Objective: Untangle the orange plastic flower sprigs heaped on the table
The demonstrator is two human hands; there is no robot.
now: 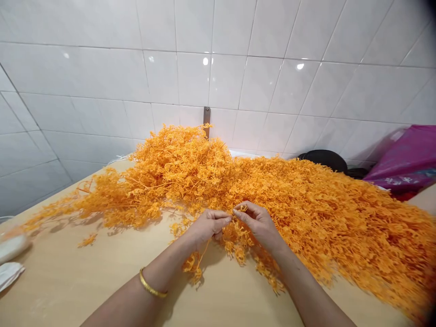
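Observation:
My left hand (209, 225) and my right hand (259, 222) meet near the middle of the view, fingertips almost touching. Both are closed in a pinch on an orange artificial flower sprig (237, 240), whose small curly blossoms hang below the fingers. One thin stem with blossoms trails down beneath my left hand toward the tabletop. Directly behind and to the right of my hands rises a large heap of the same orange sprigs (327, 204). Exactly where the fingers grip the stem is partly hidden.
A pale wooden table (85, 286) bears the heap, with a loose orange piece (87, 240) at the left. White objects (12, 274) lie at the left edge. Behind stand a tiled wall (112, 68), a metal bracket (206, 119), a black round object (323, 159) and a purple bag (405, 154).

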